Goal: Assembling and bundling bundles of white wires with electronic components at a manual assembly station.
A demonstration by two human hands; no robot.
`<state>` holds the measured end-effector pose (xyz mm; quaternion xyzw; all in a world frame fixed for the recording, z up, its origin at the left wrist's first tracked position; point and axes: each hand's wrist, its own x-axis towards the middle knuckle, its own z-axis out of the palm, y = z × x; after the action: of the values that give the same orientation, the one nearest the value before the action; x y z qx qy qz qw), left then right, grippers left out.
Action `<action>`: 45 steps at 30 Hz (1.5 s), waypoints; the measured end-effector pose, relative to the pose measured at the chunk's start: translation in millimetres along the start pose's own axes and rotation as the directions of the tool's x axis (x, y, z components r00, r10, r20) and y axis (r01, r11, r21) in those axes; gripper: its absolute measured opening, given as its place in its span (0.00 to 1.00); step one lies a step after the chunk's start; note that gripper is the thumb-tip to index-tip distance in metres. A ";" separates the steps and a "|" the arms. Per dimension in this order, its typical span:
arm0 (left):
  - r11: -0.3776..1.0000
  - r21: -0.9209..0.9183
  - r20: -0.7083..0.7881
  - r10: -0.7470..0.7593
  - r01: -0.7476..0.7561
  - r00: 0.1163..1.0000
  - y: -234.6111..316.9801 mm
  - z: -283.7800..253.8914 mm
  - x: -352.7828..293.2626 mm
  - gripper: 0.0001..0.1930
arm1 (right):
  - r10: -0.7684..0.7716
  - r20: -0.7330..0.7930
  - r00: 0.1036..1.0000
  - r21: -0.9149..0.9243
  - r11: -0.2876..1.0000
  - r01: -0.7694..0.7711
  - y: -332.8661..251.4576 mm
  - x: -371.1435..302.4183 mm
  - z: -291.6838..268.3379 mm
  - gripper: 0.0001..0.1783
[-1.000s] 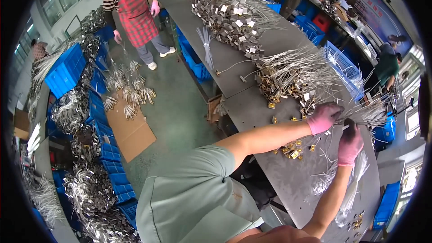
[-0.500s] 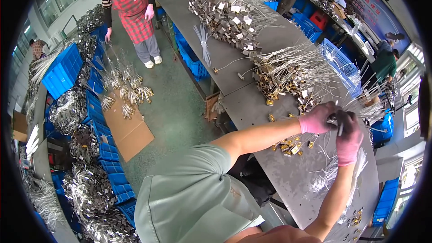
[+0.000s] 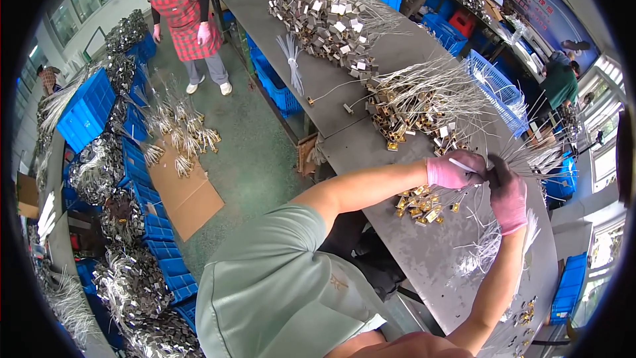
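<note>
Both hands wear pink gloves with dark fingers and are close together over the right part of the grey table. My left hand is closed, with a short thin white strip showing between its fingers. My right hand is closed in a pinch beside it; anything in its fingertips is hidden. Just left of the hands lies a heap of small gold-and-silver metal parts with pale wires. Loose gold-coloured parts lie below my left wrist. Loose white strips lie beside my right forearm.
A large pile of wired metal parts covers the table's far end. A blue basket stands along its right side. A person in a red checked apron stands across the aisle, near cardboard and blue crates.
My left hand has moved slightly left and apart from the right, and the white strip now shows in it. The person in the apron has straightened and turned.
</note>
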<state>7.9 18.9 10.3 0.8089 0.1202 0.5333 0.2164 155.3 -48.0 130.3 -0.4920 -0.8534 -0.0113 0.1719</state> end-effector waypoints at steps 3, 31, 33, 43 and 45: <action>0.996 0.059 0.047 0.062 -0.064 0.997 -0.9 0.3 1.3 0.06 | -0.012 0.033 0.999 -0.040 0.999 0.013 -10.4 -0.1 -3.6 0.23; 0.904 -0.330 0.102 -0.252 0.272 0.962 7.2 -7.3 24.4 0.09 | 0.153 -0.191 0.970 0.108 0.985 -0.134 46.9 -24.2 28.7 0.07; 0.832 -0.352 0.075 -0.433 0.430 0.898 4.0 -10.3 27.5 0.11 | 0.151 -0.202 0.968 0.192 0.975 -0.112 53.1 -24.5 37.5 0.08; 0.866 -0.351 0.038 -0.367 0.356 0.929 -5.8 -13.6 27.4 0.08 | 0.239 -0.168 0.957 0.398 0.904 -0.156 49.6 -27.0 50.7 0.08; 0.837 -0.451 0.058 -0.318 0.309 0.946 -5.5 -18.2 26.7 0.08 | 0.213 -0.188 0.959 0.433 0.894 -0.114 51.2 -26.1 56.4 0.08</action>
<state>2.2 39.1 35.4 0.6998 0.1252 0.5115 0.4827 194.4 -32.7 61.7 -0.5096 -0.7654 0.1290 0.3712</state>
